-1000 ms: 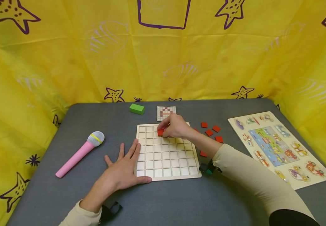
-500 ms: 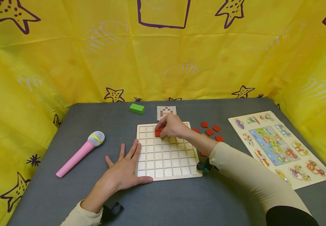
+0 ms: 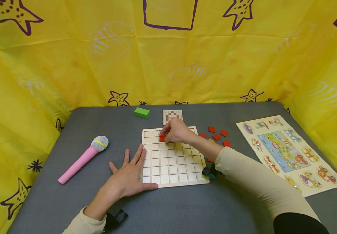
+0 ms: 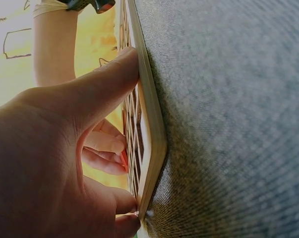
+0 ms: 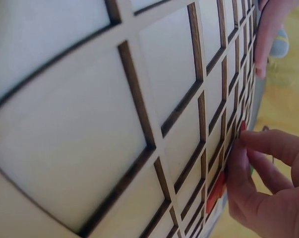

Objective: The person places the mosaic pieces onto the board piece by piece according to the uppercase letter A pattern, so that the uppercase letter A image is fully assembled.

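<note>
A square wooden board [image 3: 168, 162] with a grid of recessed cells lies on the table. My left hand [image 3: 127, 177] spreads along its left side, fingertips at the edge and thumb at the front left corner. Over the upper left cells, my right hand [image 3: 176, 131] pinches a red square tile [image 3: 162, 138]. The right wrist view has this tile [image 5: 242, 126] at the fingertips, down at the grid. Another red piece [image 5: 216, 192] shows on the board beneath the hand; the hand hides it in the head view. Past the left thumb, the left wrist view catches the tile [image 4: 124, 159] edge-on.
Loose red tiles [image 3: 216, 137] lie right of the board, with an orange piece [image 3: 211, 140] partly behind the forearm. A printed grid card [image 3: 172, 114] and green block [image 3: 142, 112] sit behind. A pink toy microphone [image 3: 82, 161] is left, a picture puzzle [image 3: 288, 152] right.
My right hand has shifted slightly left with the red tile, then nearly stopped, the tile now lower at the grid. The left hand has stayed in place.
</note>
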